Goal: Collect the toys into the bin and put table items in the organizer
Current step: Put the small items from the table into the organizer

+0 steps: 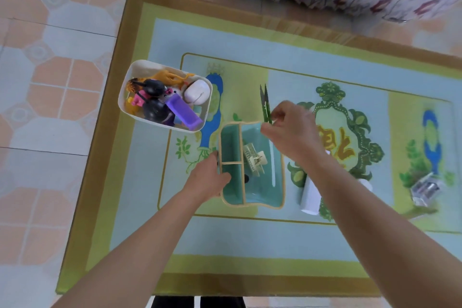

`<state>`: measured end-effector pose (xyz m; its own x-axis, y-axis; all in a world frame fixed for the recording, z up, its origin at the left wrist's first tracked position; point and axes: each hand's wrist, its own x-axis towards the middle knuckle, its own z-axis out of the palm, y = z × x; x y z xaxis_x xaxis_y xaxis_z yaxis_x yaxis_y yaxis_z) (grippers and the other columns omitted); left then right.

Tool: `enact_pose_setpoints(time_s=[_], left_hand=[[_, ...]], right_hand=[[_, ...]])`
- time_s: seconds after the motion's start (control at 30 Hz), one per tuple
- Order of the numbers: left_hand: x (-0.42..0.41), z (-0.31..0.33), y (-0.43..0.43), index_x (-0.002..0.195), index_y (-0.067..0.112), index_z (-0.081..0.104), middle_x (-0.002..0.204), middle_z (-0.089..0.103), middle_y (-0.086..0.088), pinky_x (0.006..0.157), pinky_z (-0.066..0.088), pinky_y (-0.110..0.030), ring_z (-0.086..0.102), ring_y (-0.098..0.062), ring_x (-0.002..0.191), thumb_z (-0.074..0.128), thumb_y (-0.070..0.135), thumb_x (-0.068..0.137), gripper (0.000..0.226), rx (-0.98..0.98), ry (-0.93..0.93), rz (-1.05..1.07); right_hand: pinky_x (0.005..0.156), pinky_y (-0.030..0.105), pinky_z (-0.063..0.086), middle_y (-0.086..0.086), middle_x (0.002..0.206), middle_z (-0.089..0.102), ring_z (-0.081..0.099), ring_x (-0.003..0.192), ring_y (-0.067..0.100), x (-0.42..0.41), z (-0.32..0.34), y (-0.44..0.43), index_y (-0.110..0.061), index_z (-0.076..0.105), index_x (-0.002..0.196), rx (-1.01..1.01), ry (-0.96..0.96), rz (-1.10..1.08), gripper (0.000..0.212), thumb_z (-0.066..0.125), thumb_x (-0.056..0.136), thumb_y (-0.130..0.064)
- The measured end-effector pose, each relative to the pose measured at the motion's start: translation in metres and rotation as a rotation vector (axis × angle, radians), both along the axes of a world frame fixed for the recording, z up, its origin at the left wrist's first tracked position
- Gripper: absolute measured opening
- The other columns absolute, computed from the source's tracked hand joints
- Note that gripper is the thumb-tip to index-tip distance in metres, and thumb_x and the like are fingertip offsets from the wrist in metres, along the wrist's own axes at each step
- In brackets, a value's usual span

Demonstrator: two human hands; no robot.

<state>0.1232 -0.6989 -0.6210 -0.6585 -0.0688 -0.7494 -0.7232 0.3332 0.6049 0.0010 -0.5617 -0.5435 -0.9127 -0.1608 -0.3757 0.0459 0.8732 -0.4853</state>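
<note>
Patterned tabletop carries a teal organizer, its left wall gripped by the left hand, while the right hand fingers pinch green thread snips over its far rim.

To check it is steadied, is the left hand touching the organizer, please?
Touching. The head view shows the left hand gripping the organizer by its left wall.

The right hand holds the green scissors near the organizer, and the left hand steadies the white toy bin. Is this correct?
Not quite: the head view shows the left hand gripping the left wall of the teal organizer, not the white toy bin, which stands apart, untouched. The right hand does hold the green scissors near the organizer.
</note>
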Motion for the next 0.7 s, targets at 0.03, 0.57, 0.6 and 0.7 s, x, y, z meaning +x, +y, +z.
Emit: enact_pose_setpoints(time_s=[0.03, 0.57, 0.6, 0.7], left_hand=[[0.000, 0.000, 0.000, 0.128, 0.025, 0.048, 0.112, 0.062, 0.001, 0.068, 0.060, -0.039, 0.068, -0.024, 0.079, 0.055, 0.015, 0.085, 0.044, -0.014, 0.000, -0.007], [0.002, -0.002, 0.005, 0.131, 0.023, 0.046, 0.114, 0.061, -0.001, 0.067, 0.061, -0.037, 0.065, -0.023, 0.091, 0.050, 0.009, 0.089, 0.045, 0.042, 0.006, 0.069], [0.002, -0.002, 0.005, 0.130, 0.023, 0.047, 0.114, 0.061, -0.002, 0.069, 0.061, -0.040, 0.065, -0.024, 0.093, 0.050, 0.008, 0.089, 0.044, 0.046, 0.007, 0.078], [0.000, -0.002, 0.008, 0.127, 0.020, 0.050, 0.113, 0.062, -0.003, 0.071, 0.061, -0.046, 0.065, -0.027, 0.094, 0.050, 0.005, 0.088, 0.041, 0.045, 0.013, 0.101]], right_hand=[[0.063, 0.031, 0.050, 0.005, 0.078, 0.063, 0.060, 0.071, 0.019, 0.010, -0.004, 0.007, -0.012, 0.061, 0.090, 0.048, -0.036, 0.024, 0.017, 0.064, 0.076, -0.021], [0.067, 0.033, 0.047, 0.014, 0.099, 0.067, 0.065, 0.091, 0.032, 0.019, -0.062, -0.019, -0.002, 0.061, 0.104, 0.496, -0.094, 0.361, 0.022, 0.052, 0.085, 0.004], [0.067, 0.034, 0.047, 0.014, 0.097, 0.067, 0.065, 0.090, 0.032, 0.019, -0.062, -0.018, -0.001, 0.061, 0.104, 0.494, -0.093, 0.368, 0.021, 0.052, 0.085, 0.004], [0.064, 0.033, 0.041, 0.011, 0.082, 0.053, 0.054, 0.078, 0.031, 0.017, -0.055, -0.011, -0.005, 0.056, 0.092, 0.429, -0.047, 0.355, 0.014, 0.050, 0.085, 0.005]])
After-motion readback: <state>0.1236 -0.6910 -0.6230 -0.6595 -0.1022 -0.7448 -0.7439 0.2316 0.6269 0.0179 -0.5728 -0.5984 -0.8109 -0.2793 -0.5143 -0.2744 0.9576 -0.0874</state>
